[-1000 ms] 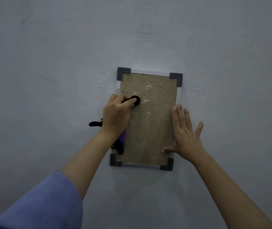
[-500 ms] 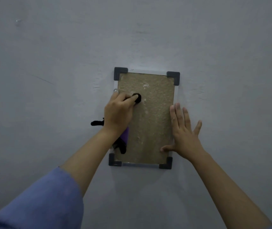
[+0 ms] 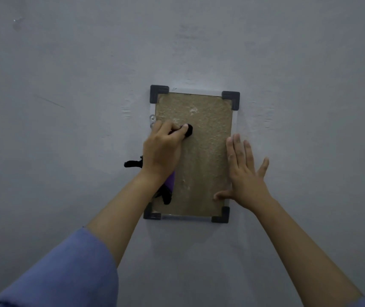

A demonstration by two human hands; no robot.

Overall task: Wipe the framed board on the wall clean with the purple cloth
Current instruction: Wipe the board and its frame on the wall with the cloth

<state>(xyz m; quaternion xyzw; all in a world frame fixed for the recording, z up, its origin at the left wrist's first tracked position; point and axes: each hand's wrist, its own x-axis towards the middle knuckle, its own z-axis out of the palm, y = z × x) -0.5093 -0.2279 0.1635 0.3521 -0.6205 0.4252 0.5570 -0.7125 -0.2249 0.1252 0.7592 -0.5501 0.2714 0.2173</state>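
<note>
A framed board (image 3: 203, 138) with a rough brown face, a thin silver frame and black corner caps hangs upright on the grey wall. My left hand (image 3: 162, 149) grips the purple cloth (image 3: 170, 181) and presses it against the board's upper left part. Dark parts of the cloth stick out by my thumb, to the left of my wrist and below my palm. My right hand (image 3: 244, 173) lies flat with straight fingers on the board's right edge, thumb on the brown face.
The grey wall (image 3: 66, 107) fills the view, with faint scuffs around the board. A small metal bracket (image 3: 152, 120) sits on the frame's left side just above my left hand.
My left hand with the cloth has hardly shifted on the board's upper left. The right hand stays flat on the right edge. The view has drifted slightly.
</note>
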